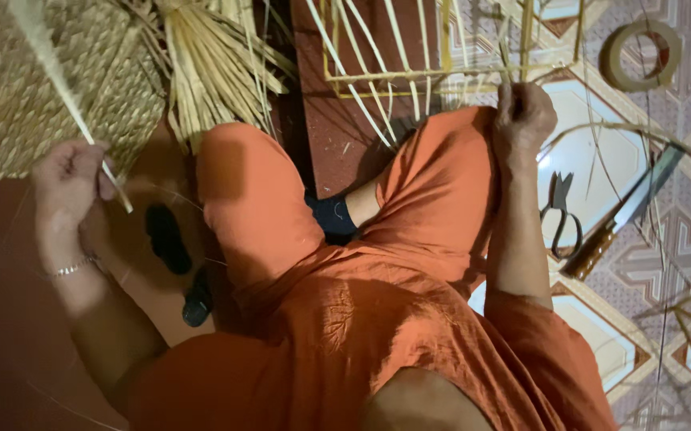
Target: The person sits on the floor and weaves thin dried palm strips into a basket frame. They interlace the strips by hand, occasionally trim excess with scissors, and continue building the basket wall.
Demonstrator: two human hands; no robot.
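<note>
Clamped: left hand fisted around one pale reed strip that slants up across a woven mat. Right hand, over the raised knee, pinches strands at a bamboo frame. Alongside on patterned tile floor: scissors, knife, tape roll, loose reed bundle.

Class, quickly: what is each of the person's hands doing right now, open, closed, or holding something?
Left hand: closed on a thin pale straw strip.
Right hand: closed, pinching thin pale straw strands by the yellow stick frame.
</note>
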